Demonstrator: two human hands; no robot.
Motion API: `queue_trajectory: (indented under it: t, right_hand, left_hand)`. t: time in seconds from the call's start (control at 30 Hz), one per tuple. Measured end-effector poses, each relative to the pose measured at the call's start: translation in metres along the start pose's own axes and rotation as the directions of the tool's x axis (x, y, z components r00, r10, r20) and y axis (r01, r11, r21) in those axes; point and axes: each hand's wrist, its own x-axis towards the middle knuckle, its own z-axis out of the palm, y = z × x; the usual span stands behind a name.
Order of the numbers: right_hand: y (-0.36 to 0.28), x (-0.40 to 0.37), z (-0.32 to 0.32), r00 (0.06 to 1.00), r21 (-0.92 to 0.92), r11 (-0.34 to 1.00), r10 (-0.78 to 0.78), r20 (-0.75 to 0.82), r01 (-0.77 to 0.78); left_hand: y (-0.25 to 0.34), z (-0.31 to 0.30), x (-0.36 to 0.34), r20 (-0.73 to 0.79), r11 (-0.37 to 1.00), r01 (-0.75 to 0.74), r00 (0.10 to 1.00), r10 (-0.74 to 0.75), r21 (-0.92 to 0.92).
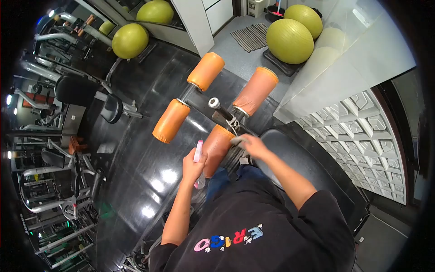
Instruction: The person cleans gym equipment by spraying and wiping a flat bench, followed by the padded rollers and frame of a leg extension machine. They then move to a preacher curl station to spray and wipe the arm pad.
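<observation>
My left hand (193, 167) is closed around a spray bottle (198, 151) with a pink and white trigger head; its clear body shows below my fist. Beside it is an orange-brown padded roller (216, 147) of a leg machine. At the roller's upper right end, my right hand (252, 146) is closed on what looks like a grey cloth (237, 141), slightly blurred. A second brownish roller (257, 90) and two brighter orange rollers, one upper (206, 71) and one lower (171, 121), sit farther out. A metal post (219, 109) with cord wound at its base stands between them.
A black padded bench (290, 158) lies to my right, near a white patterned wall panel (358, 140). Green exercise balls (290, 41) stand at the back right, another ball (130, 41) at the back left. Gym machines (68, 95) line the left side of the dark floor (149, 154).
</observation>
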Motion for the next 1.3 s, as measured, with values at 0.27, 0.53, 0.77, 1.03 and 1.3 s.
queue_trajectory:
  t: [0.27,0.53,0.77,1.03,1.3]
  right_hand:
    - [-0.006,-0.035,-0.065,0.943,0.175,0.975,0.181,-0.28,-0.136]
    - [0.026,-0.054,-0.029,0.913,0.405,0.908,0.255,-0.319,-0.111]
    - [-0.066,0.055,-0.008,0.762,-0.129,0.872,-0.477,-0.437,0.472]
    - [-0.069,0.106,0.045,0.82,0.008,0.967,-0.21,-0.532,0.253]
    - [-0.075,0.126,0.033,0.902,-0.063,0.997,-0.073,-0.426,0.051]
  left_hand:
    - [0.06,0.043,0.048,-0.041,0.857,-0.249,0.954,0.298,0.45]
    - [0.049,0.041,0.021,0.063,0.877,-0.19,0.981,0.181,0.441]
    - [-0.008,0.037,-0.012,-0.021,0.925,-0.265,0.96,0.281,0.273]
    - [-0.035,0.0,-0.059,-0.013,0.974,-0.056,0.998,0.061,0.22]
    - [-0.024,-0.006,-0.059,0.042,0.957,-0.173,0.985,0.168,0.231]
